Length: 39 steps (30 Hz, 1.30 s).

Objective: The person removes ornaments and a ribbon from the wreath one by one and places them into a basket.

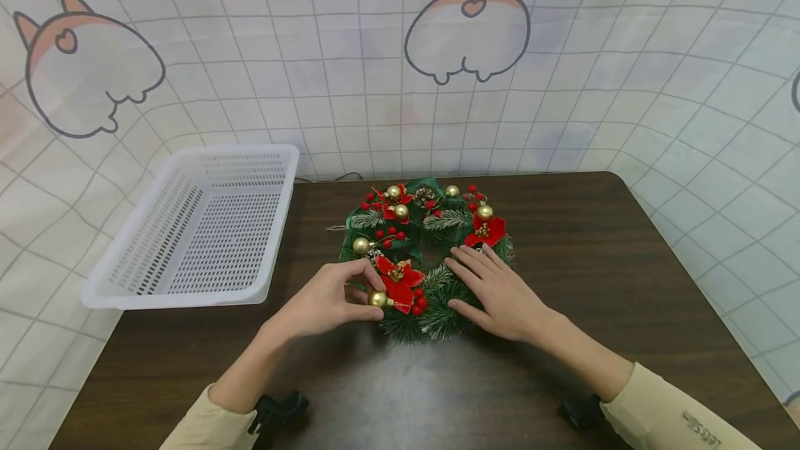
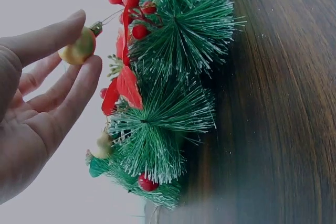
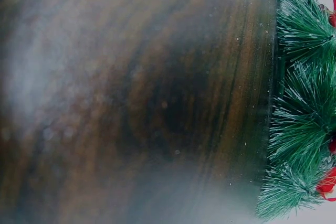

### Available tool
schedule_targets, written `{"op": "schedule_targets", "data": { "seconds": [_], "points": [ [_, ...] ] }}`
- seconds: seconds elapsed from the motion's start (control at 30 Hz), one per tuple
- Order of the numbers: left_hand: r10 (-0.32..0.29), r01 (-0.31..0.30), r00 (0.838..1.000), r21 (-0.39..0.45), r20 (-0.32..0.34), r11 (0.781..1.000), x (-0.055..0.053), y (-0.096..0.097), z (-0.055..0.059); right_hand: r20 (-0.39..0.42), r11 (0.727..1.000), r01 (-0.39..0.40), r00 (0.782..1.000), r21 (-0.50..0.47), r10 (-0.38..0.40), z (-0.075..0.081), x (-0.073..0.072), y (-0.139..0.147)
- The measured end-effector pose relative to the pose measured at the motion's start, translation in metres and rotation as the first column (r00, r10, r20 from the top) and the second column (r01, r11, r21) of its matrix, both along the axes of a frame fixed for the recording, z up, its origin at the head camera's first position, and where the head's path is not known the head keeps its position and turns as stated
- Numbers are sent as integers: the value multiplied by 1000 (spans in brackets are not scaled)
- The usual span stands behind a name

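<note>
A green Christmas wreath (image 1: 446, 290) with frosted tips, red poinsettias, red berries and gold balls lies flat on the brown table. My left hand (image 1: 334, 297) pinches a gold ball ornament (image 1: 378, 299) between thumb and fingertips at the wreath's near left side. In the left wrist view the gold ball (image 2: 79, 47) is held off the needles, and a thin wire runs from its cap to the wreath. My right hand (image 1: 500, 294) rests with fingers extended on the wreath's right side, just below a red poinsettia (image 1: 486, 230). The right wrist view shows only needles (image 3: 304, 114) and tabletop.
A white perforated plastic basket (image 1: 275, 248) stands at the table's left, its rim near the wreath. Behind the table hangs a white grid-patterned cloth (image 1: 350, 75) with cartoon drawings. A thin dark cable (image 1: 346, 176) lies along the back edge.
</note>
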<state>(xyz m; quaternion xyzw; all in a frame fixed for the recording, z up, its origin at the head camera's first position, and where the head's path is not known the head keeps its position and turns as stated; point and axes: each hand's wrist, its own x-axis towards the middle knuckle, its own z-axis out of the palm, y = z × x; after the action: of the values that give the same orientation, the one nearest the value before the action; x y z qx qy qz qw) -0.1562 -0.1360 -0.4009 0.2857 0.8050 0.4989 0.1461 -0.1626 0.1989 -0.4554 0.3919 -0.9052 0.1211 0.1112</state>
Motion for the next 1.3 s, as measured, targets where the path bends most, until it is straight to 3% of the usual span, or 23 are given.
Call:
{"op": "schedule_targets", "data": {
  "seconds": [0.3,0.53,0.87,1.17,1.3],
  "points": [
    [-65,60,982,-32,-176,998,1,1,1,-1,1000,1,1000,3,-1,0,1,0],
    [-44,46,990,10,-134,999,3,0,-5,3,1000,2,1000,7,-2,0,2,-1],
    [-22,30,989,54,-149,998,4,2,-6,2,1000,5,1000,6,-5,1,2,-1],
    [-97,106,987,63,-128,992,10,7,-4,-11,1000,1,1000,-4,-1,0,1,0],
    [-118,126,980,40,-159,991,12,10,-6,-15,1000,-2,1000,-6,2,0,1,0]
  ]
}}
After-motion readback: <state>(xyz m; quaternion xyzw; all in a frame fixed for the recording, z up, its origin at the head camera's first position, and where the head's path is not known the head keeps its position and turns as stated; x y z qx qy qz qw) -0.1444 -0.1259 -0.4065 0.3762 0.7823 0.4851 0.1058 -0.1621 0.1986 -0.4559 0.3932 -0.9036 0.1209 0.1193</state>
